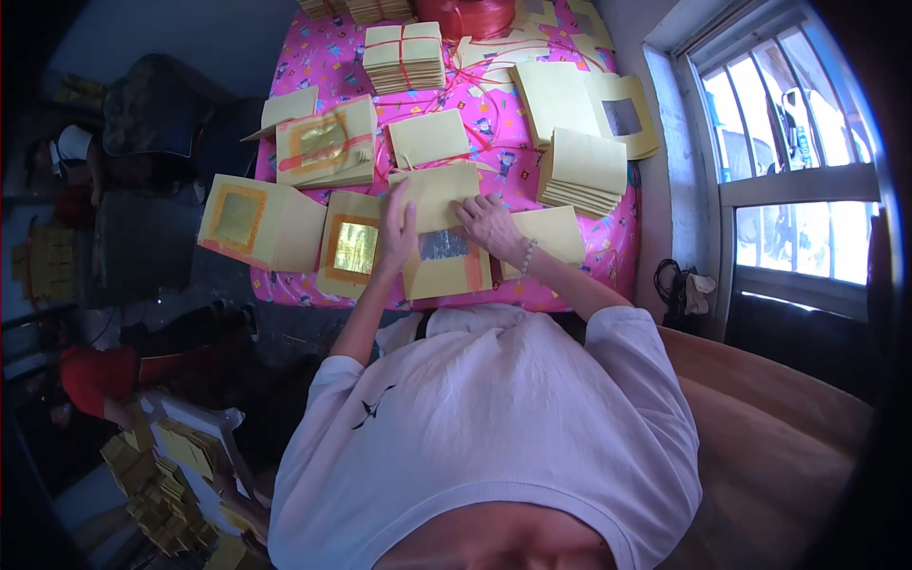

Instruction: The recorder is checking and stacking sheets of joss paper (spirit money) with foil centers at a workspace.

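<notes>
- Head view: yellow paper piece (pixel 439 198) on the desk's (pixel 323 62) near side.
- Left grip (pixel 400 228) unclenched, fingers straight along its left edge; right grip (pixel 492 226) curled on its right, pinch unclear.
- Probably light, bendable, easily creased; hold by edges.

Yellow paper (pixel 442 249), silver-patched (shiny), on pink tablecloth (pixel 321 59)

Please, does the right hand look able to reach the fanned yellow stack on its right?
Probably yes: the right hand is near the fanned yellow stack, with pink cloth between them, though it seems busy at a yellow sheet.
</notes>
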Motion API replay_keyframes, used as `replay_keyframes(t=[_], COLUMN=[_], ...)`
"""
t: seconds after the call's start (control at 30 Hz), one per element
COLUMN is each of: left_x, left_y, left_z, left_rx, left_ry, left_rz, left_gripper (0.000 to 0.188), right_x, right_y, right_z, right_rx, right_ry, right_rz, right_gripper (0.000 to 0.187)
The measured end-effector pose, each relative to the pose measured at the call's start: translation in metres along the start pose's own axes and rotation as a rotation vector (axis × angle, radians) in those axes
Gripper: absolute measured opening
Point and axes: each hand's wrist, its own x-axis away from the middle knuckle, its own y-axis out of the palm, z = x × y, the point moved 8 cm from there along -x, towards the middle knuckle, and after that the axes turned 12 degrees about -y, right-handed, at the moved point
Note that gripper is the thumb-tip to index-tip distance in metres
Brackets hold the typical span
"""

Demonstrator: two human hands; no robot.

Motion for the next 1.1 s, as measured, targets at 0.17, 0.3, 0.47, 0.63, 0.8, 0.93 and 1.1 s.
replay_keyframes(t=[0.17,0.3,0.47,0.63,0.8,0.93,1.1], left_x=[0.006,0.009,0.009,0.021,0.058,0.066,0.067], left_y=[-0.033,-0.015,-0.003,0.065,0.137,0.146,0.154], left_z=[-0.017,-0.045,-0.015,0.042,0.046,0.059,0.073], left_rx=[-0.263,0.382,0.554,0.642,0.271,-0.132,-0.310], left_ry=[-0.326,-0.715,-0.657,-0.509,-0.454,-0.146,-0.158], left_rz=[0.239,-0.015,0.017,-0.313,-0.517,-0.334,-0.389], left_gripper=[0.046,0.046,0.043,0.043,0.070,0.102,0.098], right_x=[0.000,-0.008,0.023,0.121,0.195,0.219,0.229], right_y=[-0.004,-0.014,-0.052,-0.040,-0.058,-0.051,-0.042], right_z=[0.002,0.004,0.028,0.082,0.088,0.078,0.070], right_rx=[0.052,0.003,-0.124,-1.018,-0.739,-0.591,-0.480], right_ry=[-0.088,-0.055,0.296,0.849,0.978,0.999,1.086], right_rz=[0.121,0.076,0.231,0.628,0.542,0.448,0.309], right_gripper=[0.028,0.029,0.053,0.043,0.032,0.032,0.033])
